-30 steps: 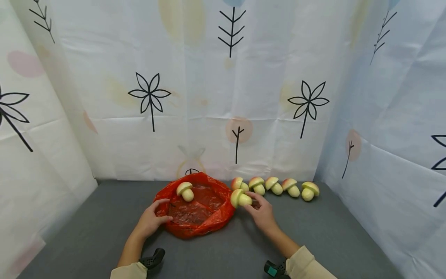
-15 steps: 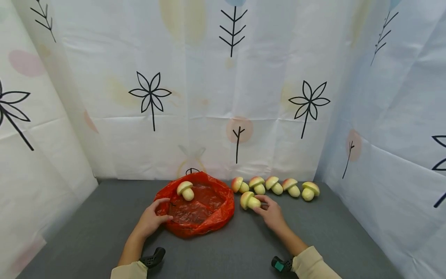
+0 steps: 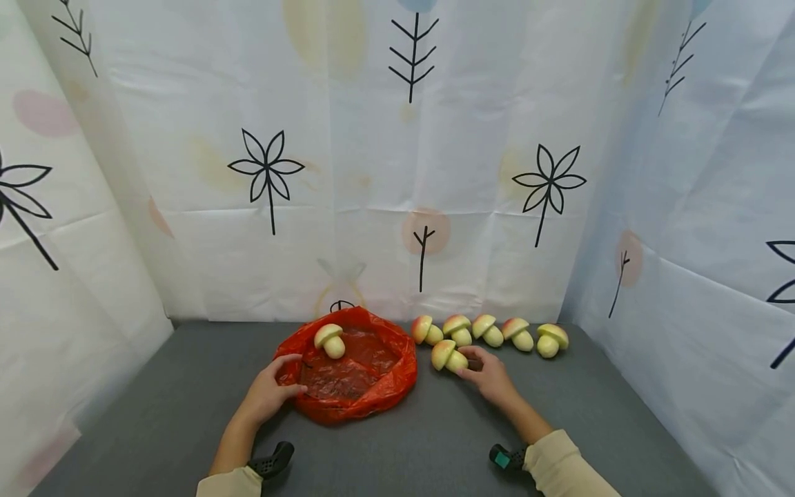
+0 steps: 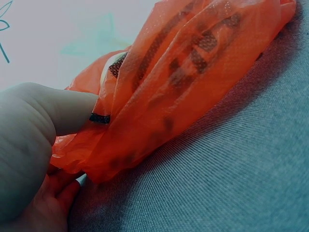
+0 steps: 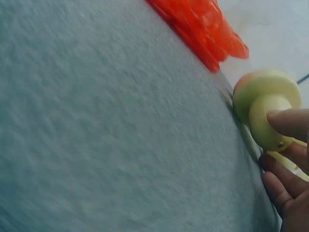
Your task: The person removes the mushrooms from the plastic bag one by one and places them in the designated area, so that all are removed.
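Note:
A red plastic bag (image 3: 373, 404) lies with its mouth spread wide on the grey table. Inside it, at the back left, is one toy mushroom (image 3: 329, 341). My left hand (image 3: 268, 392) grips the bag's left rim, the thumb (image 4: 72, 108) on the near side and the fingers partly hidden behind the red film. To the right of the bag, my right hand (image 3: 491, 379) pinches the pale stem of another toy mushroom (image 3: 444, 354) between thumb and fingers. Its rounded, reddish-yellow cap points left, toward the bag. In the right wrist view that mushroom (image 5: 260, 96) appears close to the table surface.
Several more toy mushrooms (image 3: 518, 334) stand in a row along the back right of the grey table (image 3: 397, 455). Behind and on both sides hang white printed curtains (image 3: 373, 262). Each wrist wears a black device (image 3: 273, 461).
My right hand has moved right, away from the bag's edge, carrying its mushroom to a spot just in front of the row. The left hand stays on the bag rim.

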Demonstrator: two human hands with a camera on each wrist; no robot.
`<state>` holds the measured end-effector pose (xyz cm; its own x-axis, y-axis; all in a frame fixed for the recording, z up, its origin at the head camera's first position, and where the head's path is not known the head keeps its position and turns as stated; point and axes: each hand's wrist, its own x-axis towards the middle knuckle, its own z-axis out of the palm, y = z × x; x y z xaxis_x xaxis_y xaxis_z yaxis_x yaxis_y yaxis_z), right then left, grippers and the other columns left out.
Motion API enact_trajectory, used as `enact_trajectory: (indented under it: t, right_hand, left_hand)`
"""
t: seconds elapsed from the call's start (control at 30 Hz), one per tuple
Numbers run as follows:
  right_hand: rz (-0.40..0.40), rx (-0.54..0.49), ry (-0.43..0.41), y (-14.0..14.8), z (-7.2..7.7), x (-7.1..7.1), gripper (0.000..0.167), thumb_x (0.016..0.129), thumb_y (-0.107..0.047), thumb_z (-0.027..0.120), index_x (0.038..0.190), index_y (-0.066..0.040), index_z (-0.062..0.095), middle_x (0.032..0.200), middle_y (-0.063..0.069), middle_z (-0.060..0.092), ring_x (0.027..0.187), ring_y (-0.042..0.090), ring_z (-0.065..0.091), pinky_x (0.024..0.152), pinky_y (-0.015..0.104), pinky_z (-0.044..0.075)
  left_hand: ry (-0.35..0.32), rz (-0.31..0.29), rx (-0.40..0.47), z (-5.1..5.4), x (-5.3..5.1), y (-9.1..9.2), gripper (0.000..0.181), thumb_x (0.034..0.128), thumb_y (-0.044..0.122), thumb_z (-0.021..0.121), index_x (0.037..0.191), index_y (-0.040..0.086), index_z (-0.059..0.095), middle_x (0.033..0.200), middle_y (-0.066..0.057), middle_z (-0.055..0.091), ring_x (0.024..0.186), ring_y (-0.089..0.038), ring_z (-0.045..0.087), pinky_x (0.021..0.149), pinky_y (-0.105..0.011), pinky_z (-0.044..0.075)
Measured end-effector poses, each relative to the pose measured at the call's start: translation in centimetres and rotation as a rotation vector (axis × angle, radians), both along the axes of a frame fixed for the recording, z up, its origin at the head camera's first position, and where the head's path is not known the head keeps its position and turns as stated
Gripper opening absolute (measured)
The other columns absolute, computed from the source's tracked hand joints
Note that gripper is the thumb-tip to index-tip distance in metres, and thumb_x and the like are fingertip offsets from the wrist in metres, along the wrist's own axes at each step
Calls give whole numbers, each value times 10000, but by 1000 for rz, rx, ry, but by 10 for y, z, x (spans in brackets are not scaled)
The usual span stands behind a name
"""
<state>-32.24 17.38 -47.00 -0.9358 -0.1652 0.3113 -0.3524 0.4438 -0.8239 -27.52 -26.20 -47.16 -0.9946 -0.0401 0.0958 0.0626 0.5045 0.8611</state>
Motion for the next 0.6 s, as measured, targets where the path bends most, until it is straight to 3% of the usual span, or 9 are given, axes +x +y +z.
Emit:
enact_trajectory:
  t: [0.2,0.27,0.6]
  right_hand:
    - [10,4,-107,2,7,0,390,867,-51,719,1234,15,604,1224,224,608,1102,393,585,826,441,520]
    - [2,3,-124,5,-2,-8,405,869,-91,726,1252,-32,610,1241,183,611,1117,363,582,840,433,515]
    - [15,16,-136,7,-4,-7,437,891,-85,699,1302,-12,566,1251,180,598,1135,364,563,862,447,502]
  left_hand:
    - [8,0,0,1,0,0,608,807,151,776,1352,68,521,1391,-264,438,1196,-389,439,967,-552,395]
    - [12,0,-1,2,0,0,607,807,145,774,1352,64,520,1389,-266,439,1192,-390,442,962,-547,398]
    - [11,0,-5,-1,-1,0,609,806,142,779,1352,66,522,1397,-271,431,1207,-393,431,962,-547,391]
